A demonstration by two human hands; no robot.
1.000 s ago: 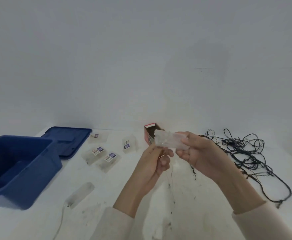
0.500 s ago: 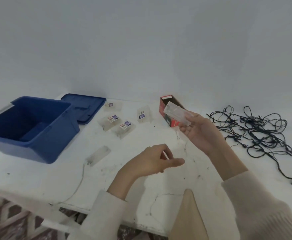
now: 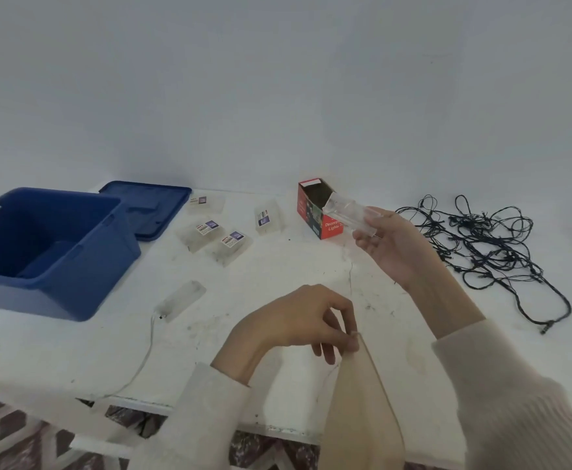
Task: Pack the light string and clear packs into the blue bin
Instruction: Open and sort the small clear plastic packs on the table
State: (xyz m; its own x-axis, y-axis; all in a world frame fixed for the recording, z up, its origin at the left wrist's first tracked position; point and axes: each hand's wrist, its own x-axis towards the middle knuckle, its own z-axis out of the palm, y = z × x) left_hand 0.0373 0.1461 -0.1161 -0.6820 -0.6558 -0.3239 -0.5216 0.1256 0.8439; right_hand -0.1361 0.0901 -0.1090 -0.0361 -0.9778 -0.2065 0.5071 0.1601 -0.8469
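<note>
Clear plastic, the pack point(image 3: 349, 213) is held raised by the right hand point(image 3: 391, 247), pinched at 1 end in curled fingers near the red carton point(image 3: 313, 215); the fingertips of the left hand point(image 3: 298, 320) are pressed together on what appears to be a fine wire point(image 3: 350, 273). The pack is judged light, stiff and slick, best gripped across its long sides; the tangled light string point(image 3: 481, 245), far right, is limp, and the blue bin point(image 3: 74, 283) stands left.

A red cardboard box point(image 3: 311, 215) stands open-topped toward the back of the white table point(image 3: 278, 273), with white lettering on its side (only partly readable). A blue lid point(image 3: 156, 205) lies flat further left. Dark scuffs mark the tabletop, and a patterned floor point(image 3: 13, 442) shows below its near edge.
</note>
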